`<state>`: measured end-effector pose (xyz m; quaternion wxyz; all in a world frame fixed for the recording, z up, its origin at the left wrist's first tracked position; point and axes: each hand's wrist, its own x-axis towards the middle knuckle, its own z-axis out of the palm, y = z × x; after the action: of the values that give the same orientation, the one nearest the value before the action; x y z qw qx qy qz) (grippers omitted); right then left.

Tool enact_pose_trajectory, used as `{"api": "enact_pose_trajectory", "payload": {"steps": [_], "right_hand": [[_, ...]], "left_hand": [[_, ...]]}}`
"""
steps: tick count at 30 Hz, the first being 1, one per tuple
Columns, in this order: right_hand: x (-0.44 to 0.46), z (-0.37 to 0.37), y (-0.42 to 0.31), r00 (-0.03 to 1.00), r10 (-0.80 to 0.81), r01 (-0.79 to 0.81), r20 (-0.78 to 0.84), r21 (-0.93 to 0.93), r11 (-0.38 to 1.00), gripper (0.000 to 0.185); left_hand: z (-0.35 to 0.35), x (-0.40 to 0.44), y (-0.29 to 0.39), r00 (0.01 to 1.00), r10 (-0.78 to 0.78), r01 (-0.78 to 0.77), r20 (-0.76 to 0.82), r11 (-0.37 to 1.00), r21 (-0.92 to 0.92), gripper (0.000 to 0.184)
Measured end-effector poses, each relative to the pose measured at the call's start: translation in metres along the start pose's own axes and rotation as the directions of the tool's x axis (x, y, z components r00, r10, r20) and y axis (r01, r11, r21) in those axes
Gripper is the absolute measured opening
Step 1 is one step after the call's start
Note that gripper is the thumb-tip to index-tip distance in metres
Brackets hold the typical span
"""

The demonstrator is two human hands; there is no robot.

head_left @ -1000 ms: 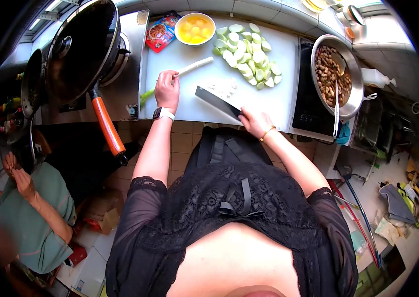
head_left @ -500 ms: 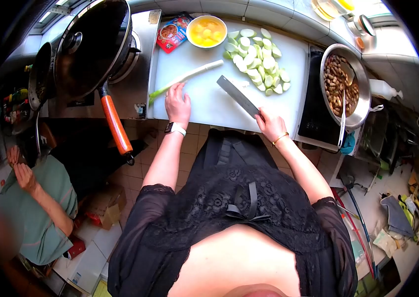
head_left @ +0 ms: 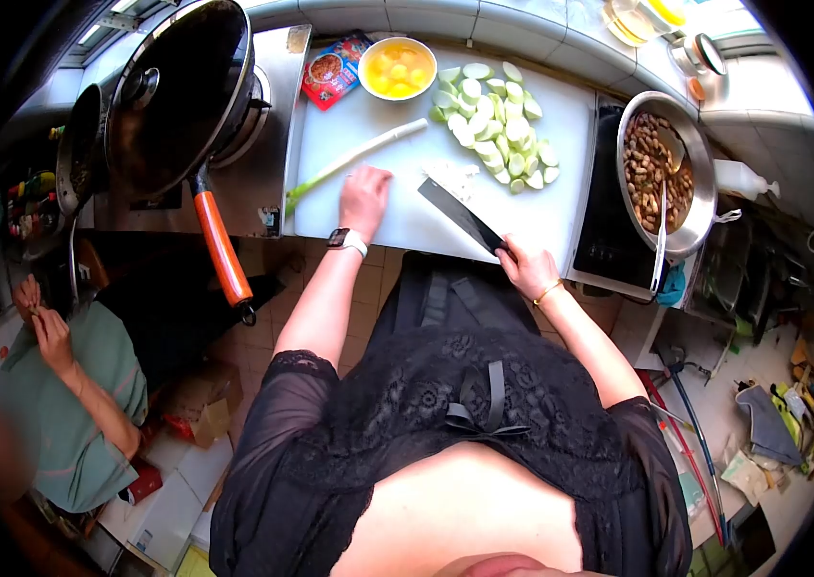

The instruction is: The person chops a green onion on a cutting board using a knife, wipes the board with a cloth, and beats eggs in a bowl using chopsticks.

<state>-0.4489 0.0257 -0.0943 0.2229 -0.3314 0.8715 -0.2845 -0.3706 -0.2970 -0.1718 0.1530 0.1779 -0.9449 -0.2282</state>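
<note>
My right hand grips the handle of a kitchen knife, whose broad dark blade lies low over the white cutting board, angled up to the left. Small white chopped bits are by the blade's tip. My left hand is over the board left of the blade, fingers curled in; whatever they may hold is hidden. Just beyond it lies a long spring onion, white end to the right. Sliced pale green vegetable pieces are heaped at the board's far right.
A bowl of cracked eggs and a red-blue packet stand at the back. Left is a lidded wok with an orange handle jutting out. Right is a steel pan of brown nut-like pieces. Another person is at lower left.
My left hand has moved right, away from the spring onion, and its fingers have curled. The knife has tilted and shifted slightly downward. More white chopped bits show by its tip.
</note>
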Motion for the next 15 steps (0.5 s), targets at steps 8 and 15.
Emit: {"api": "enact_pose_trajectory", "payload": {"steps": [8,15], "right_hand": [[0.026,-0.001,-0.006,0.994,-0.104,0.105,0.036,-0.027,0.994,0.017],[0.025,-0.008,0.004,1.0,-0.013,0.013,-0.012,0.015,1.0,0.015]], "left_hand": [[-0.01,0.001,0.009,0.98,-0.136,0.137,-0.145,0.991,-0.001,0.026],[0.0,-0.028,0.028,0.99,0.116,-0.103,0.075,0.981,-0.163,0.046]]}}
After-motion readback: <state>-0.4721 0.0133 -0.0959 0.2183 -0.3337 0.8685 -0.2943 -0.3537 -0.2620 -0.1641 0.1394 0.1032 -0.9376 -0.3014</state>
